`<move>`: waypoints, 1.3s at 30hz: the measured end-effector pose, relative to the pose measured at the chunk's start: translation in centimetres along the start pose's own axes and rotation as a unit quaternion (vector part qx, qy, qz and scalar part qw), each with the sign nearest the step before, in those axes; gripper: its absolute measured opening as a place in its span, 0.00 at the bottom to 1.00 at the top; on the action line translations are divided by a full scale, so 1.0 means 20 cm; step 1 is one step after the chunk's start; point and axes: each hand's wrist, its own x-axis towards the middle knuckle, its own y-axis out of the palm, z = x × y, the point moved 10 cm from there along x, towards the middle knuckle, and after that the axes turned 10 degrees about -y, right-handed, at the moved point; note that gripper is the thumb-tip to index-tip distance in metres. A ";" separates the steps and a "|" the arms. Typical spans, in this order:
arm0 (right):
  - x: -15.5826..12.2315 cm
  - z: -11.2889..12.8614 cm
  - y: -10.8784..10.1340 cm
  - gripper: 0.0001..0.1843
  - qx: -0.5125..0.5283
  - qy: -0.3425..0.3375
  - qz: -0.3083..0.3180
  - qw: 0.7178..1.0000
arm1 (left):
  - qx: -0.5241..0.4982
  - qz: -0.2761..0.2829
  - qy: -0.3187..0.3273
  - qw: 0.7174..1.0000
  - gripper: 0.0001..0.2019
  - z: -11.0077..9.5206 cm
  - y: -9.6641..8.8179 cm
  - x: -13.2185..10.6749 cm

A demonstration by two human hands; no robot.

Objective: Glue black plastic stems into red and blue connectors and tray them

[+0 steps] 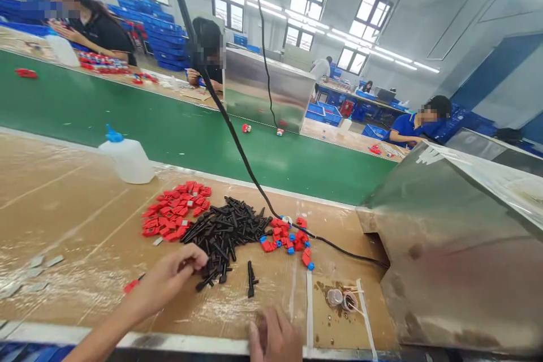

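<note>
Black parts [231, 223], seven o'clock: matt plastic here, and hardly a glint is given off.
Red pieces [176, 212], eight o'clock: smooth plastic, touched by a faint sheen.
Bench top [80, 203], six to nine: brown and really glossy, light smeared across it as though a clear film were laid over.
Bottle [133, 164], nine o'clock: cloudy, translucent plastic, topped by a blue plastic cap [113, 134].
Belt [182, 130], ten o'clock through centre: smooth green sheet, softly lit.
Panel [250, 90], twelve o'clock: sheet metal, green blurrily mirrored in it.
Housing [458, 271], four o'clock: sheet metal again, satin-bright, blotched and streaked.
Crates [169, 39], ten-thirty: blue plastic.
</note>
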 end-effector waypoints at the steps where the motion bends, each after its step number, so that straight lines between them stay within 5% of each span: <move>1: 0.05 0.02 0.02 0.10 -0.007 0.006 0.012 1.000 | 0.006 -0.027 -0.003 1.000 0.13 0.01 -0.06 0.02; 5: 0.20 0.01 0.11 0.09 -0.014 0.060 0.053 0.997 | 0.012 -0.065 -0.004 0.998 0.21 0.06 -0.12 0.04; 14: 0.26 -0.06 0.18 0.16 -0.009 0.120 0.127 0.985 | 0.012 -0.002 0.041 0.999 0.23 0.02 0.05 0.04; 20: 0.24 -0.06 0.15 0.12 -0.055 0.090 0.101 0.989 | -0.029 0.031 -0.005 0.999 0.22 0.08 0.20 -0.12; 24: 0.23 0.00 0.06 0.10 -0.022 0.047 0.046 0.998 | -0.121 0.119 -0.134 0.976 0.37 0.27 0.48 -0.24; 27: 0.25 0.13 -0.04 0.11 0.038 -0.034 0.005 0.999 | -0.176 0.145 -0.115 0.967 0.33 0.23 0.60 -0.28; 31: 0.27 0.25 -0.14 0.17 0.091 -0.130 -0.020 0.987 | -0.237 0.124 -0.088 0.959 0.25 0.16 0.63 -0.27; 39: 0.18 0.10 -0.24 0.10 0.219 0.038 -0.100 0.970 | -0.346 0.101 -0.166 0.918 0.26 0.34 0.66 -0.30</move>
